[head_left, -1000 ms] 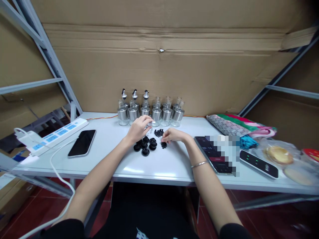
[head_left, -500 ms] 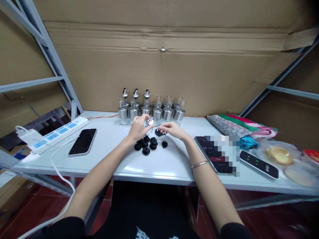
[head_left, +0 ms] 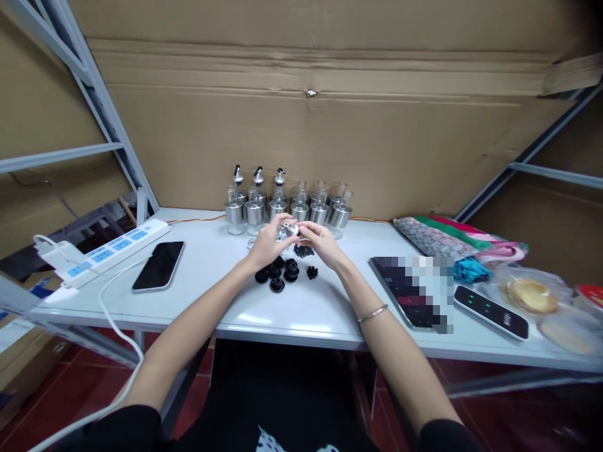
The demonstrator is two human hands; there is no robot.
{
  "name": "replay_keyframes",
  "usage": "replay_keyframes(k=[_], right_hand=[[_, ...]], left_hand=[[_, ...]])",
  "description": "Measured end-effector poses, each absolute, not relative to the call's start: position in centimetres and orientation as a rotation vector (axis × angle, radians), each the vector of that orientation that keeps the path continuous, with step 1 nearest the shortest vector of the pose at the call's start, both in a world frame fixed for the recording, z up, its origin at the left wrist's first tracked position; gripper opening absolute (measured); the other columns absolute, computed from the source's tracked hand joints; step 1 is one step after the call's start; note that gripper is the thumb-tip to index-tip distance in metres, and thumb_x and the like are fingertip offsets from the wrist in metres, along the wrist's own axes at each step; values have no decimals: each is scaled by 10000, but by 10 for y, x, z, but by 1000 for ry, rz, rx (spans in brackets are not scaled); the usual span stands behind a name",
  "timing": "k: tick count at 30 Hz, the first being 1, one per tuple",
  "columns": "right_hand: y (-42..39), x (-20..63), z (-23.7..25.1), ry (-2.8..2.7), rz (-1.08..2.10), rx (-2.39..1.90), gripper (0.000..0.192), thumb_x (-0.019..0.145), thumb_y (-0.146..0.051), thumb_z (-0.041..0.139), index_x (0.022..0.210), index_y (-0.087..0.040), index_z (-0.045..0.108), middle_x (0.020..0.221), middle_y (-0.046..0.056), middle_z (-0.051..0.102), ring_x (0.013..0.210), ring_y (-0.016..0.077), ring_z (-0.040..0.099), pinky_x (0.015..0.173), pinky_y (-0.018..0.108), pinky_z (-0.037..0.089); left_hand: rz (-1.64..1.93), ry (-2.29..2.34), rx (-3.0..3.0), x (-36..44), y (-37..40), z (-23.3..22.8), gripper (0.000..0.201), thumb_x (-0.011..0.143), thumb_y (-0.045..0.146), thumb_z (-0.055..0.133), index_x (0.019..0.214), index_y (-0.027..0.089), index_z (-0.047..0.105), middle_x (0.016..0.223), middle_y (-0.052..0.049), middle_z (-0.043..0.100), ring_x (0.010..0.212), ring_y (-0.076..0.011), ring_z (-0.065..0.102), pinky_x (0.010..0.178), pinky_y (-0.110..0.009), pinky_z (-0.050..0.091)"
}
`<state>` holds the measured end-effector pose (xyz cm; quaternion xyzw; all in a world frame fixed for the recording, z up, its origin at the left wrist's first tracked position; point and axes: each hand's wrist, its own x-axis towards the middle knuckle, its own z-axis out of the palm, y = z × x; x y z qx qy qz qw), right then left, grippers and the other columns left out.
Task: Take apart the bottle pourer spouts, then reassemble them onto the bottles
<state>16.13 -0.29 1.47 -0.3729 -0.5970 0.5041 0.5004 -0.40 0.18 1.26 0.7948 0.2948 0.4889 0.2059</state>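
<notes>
Left hand (head_left: pixel 267 243) and right hand (head_left: pixel 321 243) meet above the desk (head_left: pixel 301 314), both grips pinched on one small metal spout cap (head_left: pixel 288 230), raised for close handling. Black stoppers (head_left: pixel 277 274) lie just below; bottles (head_left: pixel 287 207) stand behind.

We count three spouted glass bottles (head_left: pixel 257 198) and about six open ones (head_left: pixel 320 207) at centre frame, five black stoppers (head_left: pixel 277 276) below them, one power strip (head_left: pixel 113 246) and one dark phone (head_left: pixel 159 265) at left.
</notes>
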Motion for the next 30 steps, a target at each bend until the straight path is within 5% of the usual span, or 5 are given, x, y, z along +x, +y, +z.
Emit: replay_keyframes(k=[9,14,21,30], right_hand=[[-2,155,11,-1556,1112,-985,444,704,-626,572,791,-201,477,684,-29,527,638,104,509,637,251,449],[-1,146,11,-1647,921,-1072,414,807,-627,416,778,-214,417,606,-47,462,553,101,461,554,235,385],[13,134,14,-1782,592,-1210,472,889,-575,249,799,-202,524,738,19,578,766,164,539,713,255,390],[14,131,21,-1712,594,-1407,714,801,-751,126,481,-192,433,522,56,510,590,167,491,608,263,341]], left_hand=[[1332,841,2534,-10,6,9,266,776,221,658,1014,164,555,975,-50,640,876,-157,628,790,-289,503],[1410,793,2526,-8,7,6,340,777,194,654,1086,151,521,1038,-75,623,922,-157,628,846,-302,508],[1486,846,2442,-8,14,-1,480,778,168,632,1225,154,457,1165,-111,601,1035,-185,613,930,-345,493],[1492,871,2639,-9,10,1,376,812,196,607,1169,166,494,1123,-105,613,1071,-209,575,917,-368,467]])
